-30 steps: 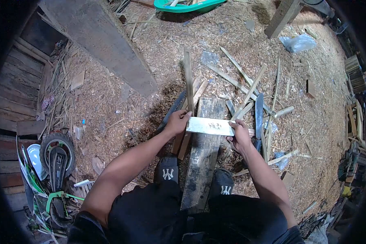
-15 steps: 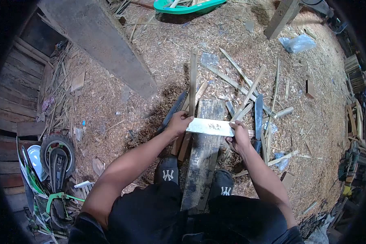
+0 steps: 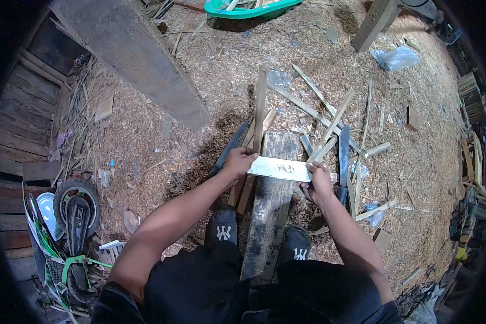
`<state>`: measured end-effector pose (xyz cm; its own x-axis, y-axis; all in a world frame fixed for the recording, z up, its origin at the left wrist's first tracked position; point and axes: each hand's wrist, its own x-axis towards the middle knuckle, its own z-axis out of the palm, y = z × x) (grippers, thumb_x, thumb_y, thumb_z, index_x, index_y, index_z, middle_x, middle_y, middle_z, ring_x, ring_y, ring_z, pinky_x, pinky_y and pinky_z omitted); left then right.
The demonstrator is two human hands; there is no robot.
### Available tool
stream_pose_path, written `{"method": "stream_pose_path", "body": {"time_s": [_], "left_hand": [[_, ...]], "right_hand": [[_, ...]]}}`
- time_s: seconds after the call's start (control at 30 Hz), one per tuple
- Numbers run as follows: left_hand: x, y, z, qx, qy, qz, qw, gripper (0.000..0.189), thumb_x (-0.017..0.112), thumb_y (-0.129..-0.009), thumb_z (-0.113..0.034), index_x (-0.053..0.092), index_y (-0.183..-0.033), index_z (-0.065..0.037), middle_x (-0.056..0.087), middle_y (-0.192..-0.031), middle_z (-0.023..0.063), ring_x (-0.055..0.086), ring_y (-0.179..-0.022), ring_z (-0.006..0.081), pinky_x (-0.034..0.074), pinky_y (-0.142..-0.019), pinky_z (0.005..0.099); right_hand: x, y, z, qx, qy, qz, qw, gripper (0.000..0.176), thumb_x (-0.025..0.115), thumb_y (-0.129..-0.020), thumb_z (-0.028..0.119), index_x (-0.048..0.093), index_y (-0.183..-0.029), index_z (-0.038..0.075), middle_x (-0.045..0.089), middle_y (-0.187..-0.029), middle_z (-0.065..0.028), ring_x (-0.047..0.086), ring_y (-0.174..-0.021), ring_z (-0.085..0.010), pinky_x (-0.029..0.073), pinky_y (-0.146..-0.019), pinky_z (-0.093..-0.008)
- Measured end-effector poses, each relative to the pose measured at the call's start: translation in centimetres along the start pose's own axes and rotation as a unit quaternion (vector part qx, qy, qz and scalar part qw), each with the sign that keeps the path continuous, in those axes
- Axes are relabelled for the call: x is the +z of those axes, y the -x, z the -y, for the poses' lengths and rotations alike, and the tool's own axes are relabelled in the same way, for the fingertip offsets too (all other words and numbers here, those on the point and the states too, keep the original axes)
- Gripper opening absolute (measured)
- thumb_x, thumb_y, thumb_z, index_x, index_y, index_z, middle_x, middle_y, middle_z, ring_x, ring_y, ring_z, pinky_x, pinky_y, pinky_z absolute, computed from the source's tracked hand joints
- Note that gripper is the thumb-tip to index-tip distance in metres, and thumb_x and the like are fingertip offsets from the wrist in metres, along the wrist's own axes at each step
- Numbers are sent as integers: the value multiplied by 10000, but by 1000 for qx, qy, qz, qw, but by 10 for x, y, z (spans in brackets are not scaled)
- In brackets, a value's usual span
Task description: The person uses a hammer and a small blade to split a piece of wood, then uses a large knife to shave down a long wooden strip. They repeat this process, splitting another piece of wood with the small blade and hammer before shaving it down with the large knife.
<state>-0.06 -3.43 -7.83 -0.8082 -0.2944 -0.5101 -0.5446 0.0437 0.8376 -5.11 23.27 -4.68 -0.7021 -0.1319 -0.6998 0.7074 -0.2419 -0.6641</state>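
Note:
A flat whitish piece with dark markings lies crosswise above the worn wooden bench. My left hand pinches its left end, with a narrow upright wooden stick rising beside the thumb and fingers. At the piece's right end, my right hand is closed on it, thumb on top and fingers curled beneath. Whether the stick is also held by my left hand is not clear. Just right of my right hand lies a dark blade-like tool.
Wooden strips lie scattered ahead on the shaving-covered floor. A thick wooden post slants in at the upper left. A green basin sits at the top, a plastic bag at the upper right, and a small wheeled vehicle at the left.
The upright stick's top has shifted slightly right, and the whitish piece has tilted a little in my hands. Both hands keep nearly the same place and grip.

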Motion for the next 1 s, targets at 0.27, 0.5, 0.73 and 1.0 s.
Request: {"method": "stream_pose_path", "body": {"time_s": [0.27,0.5,0.73,1.0], "left_hand": [[1,9,-12,-3,-11,1,1000,286,717,-911,-156,675,-1088,65,738,-866,133,689,-753,154,514,-639,298],[5,2,-2,12,43,-18,999,235,702,-921,-149,682,-1017,65,733,-856,129,676,-742,146,499,-627,294],[5,6,-2,39,36,-28,998,200,694,-927,-131,673,-983,60,721,-824,113,651,-721,129,485,-618,287],[6,9,-7,44,33,-57,997,280,712,-913,-116,655,-1106,79,724,-889,125,659,-768,140,503,-654,282]], "right_hand": [[0,-1,-1,-2,-6,-5,1000,469,476,-991,41,315,-1415,-83,631,-920,-261,633,-514,-308,467,-360,-321],[2,4,1,0,-2,-6,1000,460,475,-993,41,307,-1403,-81,625,-947,-266,640,-533,-308,471,-373,-322],[-1,-3,-3,0,-3,1,1000,485,482,-993,50,289,-1420,-76,619,-1005,-265,652,-562,-314,492,-385,-328],[1,3,1,4,9,7,1000,522,478,-994,52,271,-1456,-73,606,-1051,-262,658,-579,-299,522,-403,-313]]}}
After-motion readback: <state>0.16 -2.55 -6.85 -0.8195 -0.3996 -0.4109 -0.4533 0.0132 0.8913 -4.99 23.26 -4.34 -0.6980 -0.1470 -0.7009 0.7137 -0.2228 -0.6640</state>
